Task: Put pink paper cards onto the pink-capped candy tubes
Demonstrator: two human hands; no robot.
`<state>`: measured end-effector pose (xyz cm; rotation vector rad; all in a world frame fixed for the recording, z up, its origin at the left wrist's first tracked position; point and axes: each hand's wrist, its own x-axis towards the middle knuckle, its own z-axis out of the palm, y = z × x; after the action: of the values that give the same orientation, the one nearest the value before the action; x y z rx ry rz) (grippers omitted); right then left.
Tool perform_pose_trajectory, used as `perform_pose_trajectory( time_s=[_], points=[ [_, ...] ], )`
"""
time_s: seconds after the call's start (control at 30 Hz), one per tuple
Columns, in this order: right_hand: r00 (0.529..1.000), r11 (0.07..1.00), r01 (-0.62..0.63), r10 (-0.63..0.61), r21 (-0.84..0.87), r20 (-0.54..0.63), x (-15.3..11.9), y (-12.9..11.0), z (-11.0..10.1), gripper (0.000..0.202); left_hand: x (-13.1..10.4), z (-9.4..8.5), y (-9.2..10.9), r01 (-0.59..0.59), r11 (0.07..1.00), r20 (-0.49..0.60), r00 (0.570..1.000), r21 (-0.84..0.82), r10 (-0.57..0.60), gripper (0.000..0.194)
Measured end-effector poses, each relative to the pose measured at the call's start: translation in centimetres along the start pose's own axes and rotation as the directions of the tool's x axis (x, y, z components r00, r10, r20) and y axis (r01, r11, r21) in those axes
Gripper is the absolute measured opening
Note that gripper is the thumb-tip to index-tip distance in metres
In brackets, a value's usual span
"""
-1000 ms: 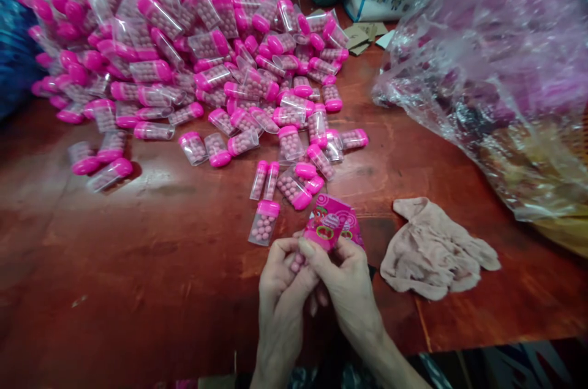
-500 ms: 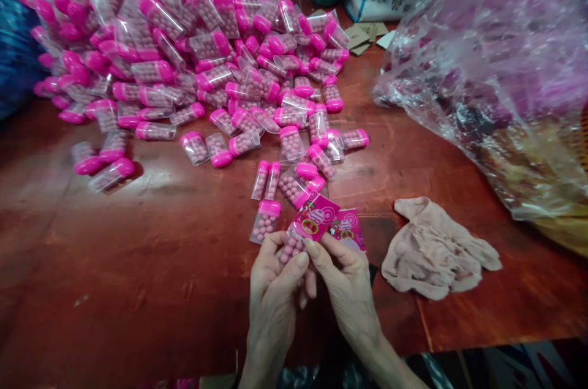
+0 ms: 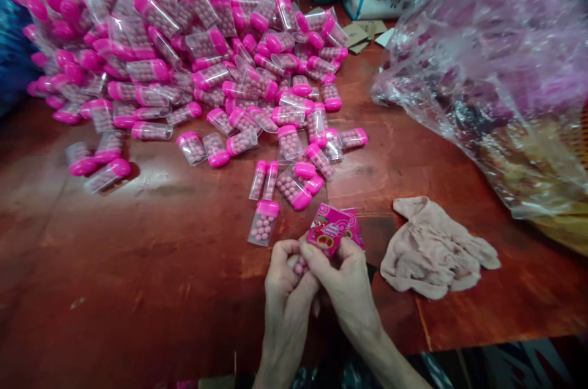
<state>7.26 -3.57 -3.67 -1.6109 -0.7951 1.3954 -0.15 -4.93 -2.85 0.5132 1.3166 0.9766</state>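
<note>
In my left hand [image 3: 285, 294] is a small clear candy container with pale pink balls [image 3: 301, 266], mostly hidden by the closed fingers. My right hand [image 3: 351, 288] pinches a bright pink printed label [image 3: 327, 228] with a strawberry figure on it, right against the container's upper end. Both thumbs meet over the container. Behind the label, other pink labels [image 3: 357, 231] lie on the table. Just beyond my left hand lies a single candy container [image 3: 263, 223] with a pink cap, and two narrow ones [image 3: 264, 181] lie past it.
A large heap of pink-capped candy containers [image 3: 156, 58] covers the back left of the wooden table [image 3: 138, 266]. A crumpled beige cloth [image 3: 436, 248] lies to the right. Clear plastic wrap [image 3: 473, 58] bulges at the right, a blue bag [image 3: 22, 46] at the far left.
Both hands have shifted slightly right, with the label now lower and more upright. The fingers now cover more of the container. The heap appears slightly further left in view.
</note>
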Motion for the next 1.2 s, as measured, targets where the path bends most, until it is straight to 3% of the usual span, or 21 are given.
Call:
perform_pose_trajectory(
  time_s=[0.1,0.23,0.33,0.43,0.5,0.6,0.73,0.83,0.93,1.1,1.2],
  points=[
    [0.999,1.000,-0.007,0.008,-0.020,0.038,-0.1,-0.3,0.0,0.013,0.2,-0.3,0.7,-0.027,0.999,-0.032,0.999,-0.029,0.026,0.027],
    [0.976,0.999,0.020,-0.013,-0.032,0.218,0.2,-1.0,-1.2,0.015,0.2,-1.8,1.6,-0.001,0.999,0.094,0.996,-0.046,0.006,0.041],
    [0.942,0.972,0.153,-0.090,-0.176,0.323,0.3,-1.7,-2.0,0.003,0.3,-2.6,1.7,0.044,0.988,0.148,0.989,-0.146,-0.022,0.039],
    [0.908,0.908,0.312,-0.198,-0.279,0.369,0.0,-2.1,-2.1,0.019,0.5,-2.2,1.5,0.082,0.977,0.108,0.992,-0.199,-0.062,0.031],
    [0.895,0.903,0.337,-0.220,-0.266,0.388,-0.4,-2.2,-2.0,0.026,0.8,-1.5,1.5,0.107,0.967,0.068,0.993,-0.233,-0.094,0.028],
    [0.903,0.927,0.322,-0.241,-0.192,0.355,-1.0,-1.9,-2.2,0.039,1.1,-0.8,1.9,0.137,0.940,-0.010,0.989,-0.311,-0.147,0.021],
    [0.963,0.937,0.262,-0.238,-0.231,0.130,-1.9,-0.9,-2.3,0.031,1.3,-0.5,2.4,0.045,0.909,-0.089,0.992,-0.415,-0.089,0.019],
    [0.964,0.955,0.212,-0.171,-0.206,0.202,-2.4,-0.2,-1.9,0.009,1.1,-0.4,2.6,0.032,0.897,-0.112,0.990,-0.441,-0.091,0.020],
    [0.938,0.980,0.175,-0.136,-0.096,0.319,-2.7,-0.1,-1.4,0.015,0.7,-0.2,2.4,0.035,0.910,-0.113,0.990,-0.413,-0.089,0.021],
    [0.941,0.980,0.198,-0.185,-0.019,0.284,-3.1,-0.3,-1.2,0.010,-0.2,0.5,1.8,-0.023,0.937,-0.082,0.997,-0.349,-0.007,0.017],
    [0.945,0.973,0.229,-0.220,-0.008,0.241,-3.0,-0.2,-1.5,0.013,-0.6,0.9,1.4,0.000,0.942,-0.029,1.000,-0.335,-0.010,0.013]
  ],
)
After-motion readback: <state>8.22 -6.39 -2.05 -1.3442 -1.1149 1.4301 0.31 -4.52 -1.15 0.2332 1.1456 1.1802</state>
